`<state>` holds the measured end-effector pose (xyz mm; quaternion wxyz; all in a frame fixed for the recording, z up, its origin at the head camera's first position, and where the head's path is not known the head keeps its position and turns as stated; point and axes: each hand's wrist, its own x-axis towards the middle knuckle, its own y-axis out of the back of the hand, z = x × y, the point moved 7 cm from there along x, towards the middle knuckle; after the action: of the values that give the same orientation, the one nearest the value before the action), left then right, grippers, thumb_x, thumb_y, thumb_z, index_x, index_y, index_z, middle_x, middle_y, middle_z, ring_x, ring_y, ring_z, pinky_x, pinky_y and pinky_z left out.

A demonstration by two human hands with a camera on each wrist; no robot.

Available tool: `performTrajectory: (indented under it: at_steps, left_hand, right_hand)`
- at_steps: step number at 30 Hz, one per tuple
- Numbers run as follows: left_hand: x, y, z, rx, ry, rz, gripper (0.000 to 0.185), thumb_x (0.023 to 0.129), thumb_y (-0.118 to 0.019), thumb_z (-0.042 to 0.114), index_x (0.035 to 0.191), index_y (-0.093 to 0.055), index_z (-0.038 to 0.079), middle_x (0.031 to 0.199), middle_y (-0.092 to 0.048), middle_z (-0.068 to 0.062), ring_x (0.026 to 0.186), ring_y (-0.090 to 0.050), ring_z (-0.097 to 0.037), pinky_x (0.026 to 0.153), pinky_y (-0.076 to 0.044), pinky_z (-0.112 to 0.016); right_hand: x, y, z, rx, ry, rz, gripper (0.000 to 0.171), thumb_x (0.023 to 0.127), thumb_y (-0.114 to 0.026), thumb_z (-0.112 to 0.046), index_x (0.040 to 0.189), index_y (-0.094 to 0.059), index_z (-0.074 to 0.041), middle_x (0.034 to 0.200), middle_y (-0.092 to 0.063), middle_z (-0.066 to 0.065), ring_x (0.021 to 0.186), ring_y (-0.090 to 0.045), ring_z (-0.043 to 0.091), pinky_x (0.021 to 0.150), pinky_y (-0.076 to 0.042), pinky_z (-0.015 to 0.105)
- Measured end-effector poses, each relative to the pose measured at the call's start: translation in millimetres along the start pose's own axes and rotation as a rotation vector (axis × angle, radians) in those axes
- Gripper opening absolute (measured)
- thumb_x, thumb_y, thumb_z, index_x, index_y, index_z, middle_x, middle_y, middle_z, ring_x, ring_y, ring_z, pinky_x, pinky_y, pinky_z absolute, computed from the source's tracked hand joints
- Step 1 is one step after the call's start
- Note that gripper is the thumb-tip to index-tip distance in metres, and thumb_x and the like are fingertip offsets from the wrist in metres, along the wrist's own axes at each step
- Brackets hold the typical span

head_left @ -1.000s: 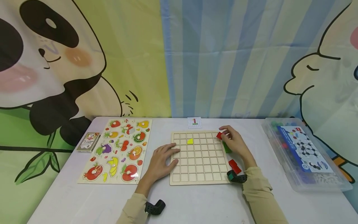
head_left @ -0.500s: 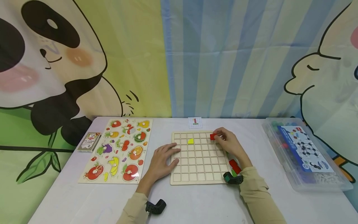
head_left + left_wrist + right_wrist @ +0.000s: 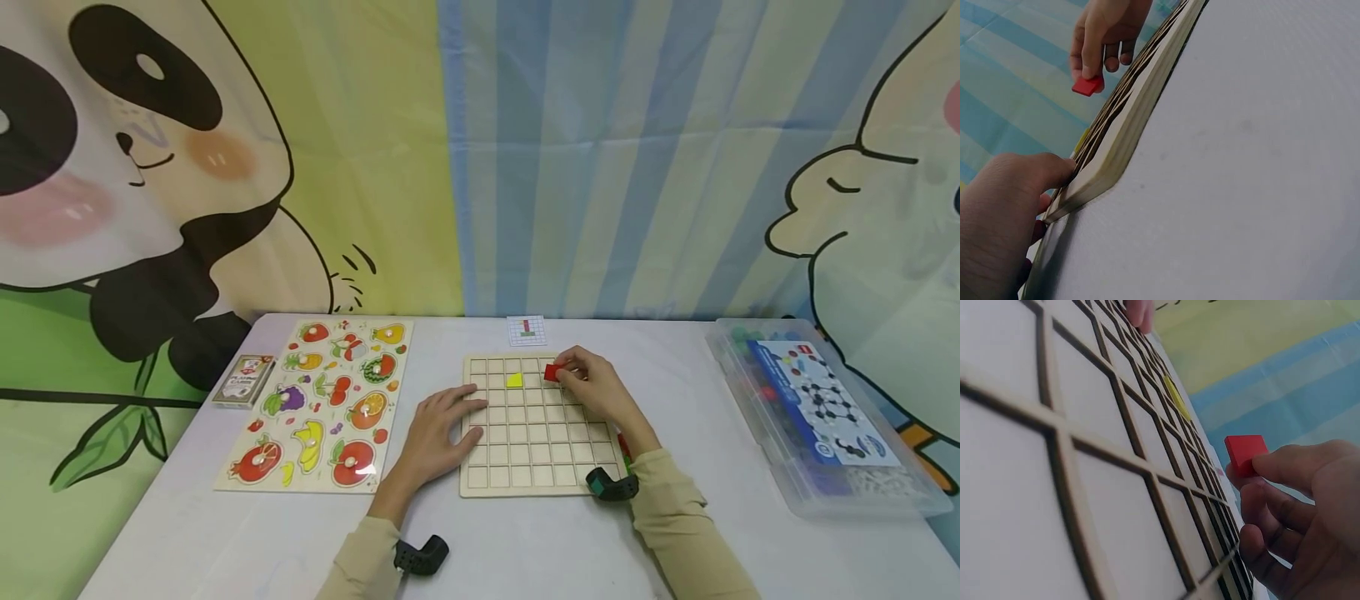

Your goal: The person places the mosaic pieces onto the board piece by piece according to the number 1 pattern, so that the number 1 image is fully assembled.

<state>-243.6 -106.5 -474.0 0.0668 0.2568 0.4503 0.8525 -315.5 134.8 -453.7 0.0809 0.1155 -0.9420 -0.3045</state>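
Red tile (image 3: 552, 372) pinched, right hand (image 3: 597, 392) hiding grid board (image 3: 525, 467) squares

No lettering is sharp enough to read. The small boxed card deck (image 3: 242, 380) at nine o'clock and the blue printed sheet (image 3: 817, 400) at three o'clock carry blurred print.

red square tile (image 3: 552, 372) pinched over a pale wooden grid board (image 3: 537, 467); yellow piece (image 3: 514, 380) in one cell. fruit puzzle (image 3: 321, 404) bright with reds, yellows, purple. white table (image 3: 525, 542). blue-and-cream striped backdrop (image 3: 600, 150), black-and-white panda print (image 3: 112, 167). beige sleeves (image 3: 678, 525).
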Motion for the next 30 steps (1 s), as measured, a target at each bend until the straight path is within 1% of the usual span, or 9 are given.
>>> performTrajectory:
  at_steps: [4,12,16,20,24,28,30]
  left_hand:
    - [0.1,-1.9,0.6,0.004,0.001,-0.005,0.036,0.086,-0.064,0.031,0.122,-0.063,0.024,0.138,-0.052,-0.002,0.128,-0.046,-0.025,0.104,-0.033,-0.052]
    - [-1.0,-1.9,0.8,0.016,-0.002,0.000,0.035,0.086,-0.064,0.031,0.121,-0.063,0.025,0.138,-0.052,-0.001,0.128,-0.046,-0.025,0.103,-0.033,-0.052]
    - [-1.4,-1.7,-0.2,0.018,0.000,-0.008,0.036,0.086,-0.064,0.031,0.121,-0.063,0.025,0.138,-0.052,0.000,0.129,-0.046,-0.024,0.103,-0.033,-0.052]
    - [-0.5,-1.8,-0.4,0.008,0.006,-0.021,0.036,0.087,-0.063,0.032,0.122,-0.063,0.025,0.139,-0.051,-0.001,0.129,-0.045,-0.025,0.105,-0.032,-0.052]
    - [-0.2,-1.7,-0.6,0.009,0.009,-0.026,0.036,0.087,-0.063,0.032,0.122,-0.063,0.025,0.139,-0.051,-0.002,0.130,-0.045,-0.025,0.105,-0.032,-0.052]
    - [0.0,-2.2,-1.0,0.015,0.014,-0.032,0.036,0.087,-0.063,0.032,0.123,-0.062,0.025,0.140,-0.051,-0.001,0.131,-0.044,-0.025,0.106,-0.031,-0.052]
    - [0.0,-2.2,-1.3,0.016,0.017,-0.031,0.036,0.087,-0.063,0.032,0.123,-0.062,0.025,0.140,-0.051,-0.001,0.130,-0.044,-0.024,0.106,-0.031,-0.052]
  right_hand:
    - [-0.3,-6.6,-4.9,-0.015,0.032,-0.020,0.015,0.094,-0.057,-0.017,0.108,-0.059,-0.011,0.102,-0.066,0.010,0.081,-0.060,0.018,0.071,-0.048,0.030]
    - [-1.7,-18.0,-11.8,-0.047,0.091,-0.019,0.015,0.093,-0.058,-0.015,0.107,-0.060,-0.010,0.102,-0.067,0.008,0.082,-0.061,0.016,0.074,-0.049,0.031]
    - [-0.7,-22.4,-13.9,-0.056,0.073,-0.013,0.013,0.093,-0.058,-0.015,0.106,-0.060,-0.012,0.102,-0.066,0.006,0.082,-0.061,0.016,0.076,-0.049,0.033]
    - [1.1,-25.3,-12.7,-0.065,0.051,0.004,0.012,0.093,-0.059,-0.016,0.105,-0.061,-0.014,0.100,-0.067,0.005,0.080,-0.060,0.014,0.073,-0.049,0.031]
    - [3.2,-27.9,-12.5,-0.090,0.066,0.026,0.013,0.092,-0.060,-0.015,0.105,-0.060,-0.015,0.097,-0.068,0.004,0.076,-0.060,0.013,0.069,-0.048,0.030]
    - [4.2,-29.3,-14.4,-0.132,0.096,0.047,0.016,0.091,-0.061,-0.015,0.107,-0.060,-0.015,0.101,-0.068,0.003,0.075,-0.061,0.011,0.071,-0.048,0.030]
    - [4.0,-29.2,-16.4,-0.148,0.111,0.052,0.017,0.090,-0.062,-0.014,0.107,-0.061,-0.014,0.102,-0.067,0.004,0.075,-0.059,0.012,0.071,-0.047,0.031]
